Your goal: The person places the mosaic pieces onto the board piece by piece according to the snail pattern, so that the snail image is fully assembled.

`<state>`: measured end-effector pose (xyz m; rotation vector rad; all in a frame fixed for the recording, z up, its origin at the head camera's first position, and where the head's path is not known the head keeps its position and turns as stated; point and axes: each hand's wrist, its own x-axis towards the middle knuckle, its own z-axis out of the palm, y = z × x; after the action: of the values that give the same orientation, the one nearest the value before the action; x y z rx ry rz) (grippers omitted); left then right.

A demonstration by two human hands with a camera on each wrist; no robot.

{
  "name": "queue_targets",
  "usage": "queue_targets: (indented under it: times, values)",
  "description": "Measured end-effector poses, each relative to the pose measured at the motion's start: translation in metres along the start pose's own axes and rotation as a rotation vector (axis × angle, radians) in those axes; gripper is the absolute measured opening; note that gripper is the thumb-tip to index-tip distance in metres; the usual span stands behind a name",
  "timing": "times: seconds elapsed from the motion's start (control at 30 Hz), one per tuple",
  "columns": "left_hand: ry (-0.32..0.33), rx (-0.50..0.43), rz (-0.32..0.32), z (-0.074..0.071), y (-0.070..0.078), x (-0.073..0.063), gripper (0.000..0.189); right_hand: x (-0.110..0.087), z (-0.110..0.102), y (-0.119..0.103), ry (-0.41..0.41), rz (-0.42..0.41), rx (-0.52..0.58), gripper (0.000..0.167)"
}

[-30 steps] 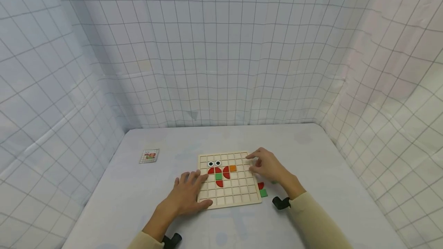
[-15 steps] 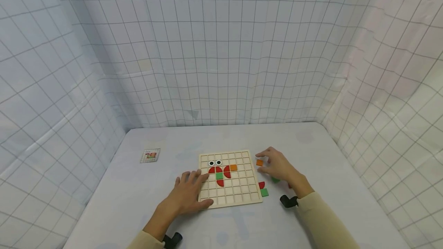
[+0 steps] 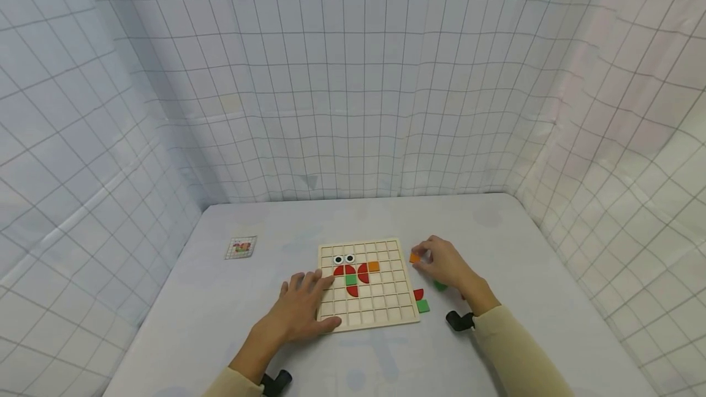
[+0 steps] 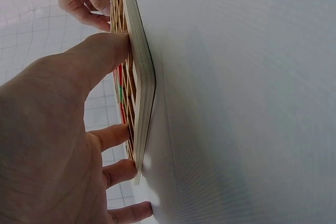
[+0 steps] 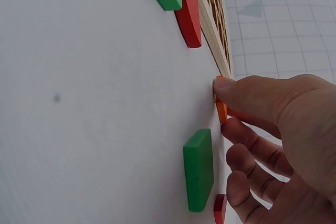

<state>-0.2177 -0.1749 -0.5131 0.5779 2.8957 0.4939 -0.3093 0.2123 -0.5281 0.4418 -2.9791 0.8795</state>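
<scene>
A wooden grid board [image 3: 386,308] lies on the table with flat tiles set in it. Among these are two round eye tiles [image 3: 350,258], several red quarter-circle tiles [image 3: 352,291], a green square [image 3: 350,279] and an orange square [image 3: 373,266]. My left hand [image 3: 298,309] rests on the board's left side, fingers spread, its thumb on the near edge. Just right of the board, my right hand [image 3: 445,263] pinches a loose orange square tile [image 5: 222,109] between thumb and fingers, at the tabletop. The right wrist view shows the thumb on the tile's near side.
Beside the board's right edge lie a red quarter-circle tile [image 3: 418,294] and a green square tile [image 3: 423,306]. Another green tile [image 5: 198,171] and a red tile [image 5: 220,209] sit under the right hand. A picture card [image 3: 241,247] lies far left. Gridded white curtains [image 3: 353,109] surround the table.
My right hand has moved right, off the board's edge to the loose orange tile, and its fingers have closed on it. The left hand stays on the board.
</scene>
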Motion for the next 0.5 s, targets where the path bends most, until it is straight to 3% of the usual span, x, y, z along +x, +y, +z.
queue_targets:
  times: [0.5]
  values:
    - [-0.002,-0.004,0.008,0.0003,-0.0002,-0.0004,0.094,0.0012,0.0024,-0.0008,0.004,0.006,-0.002,0.022]
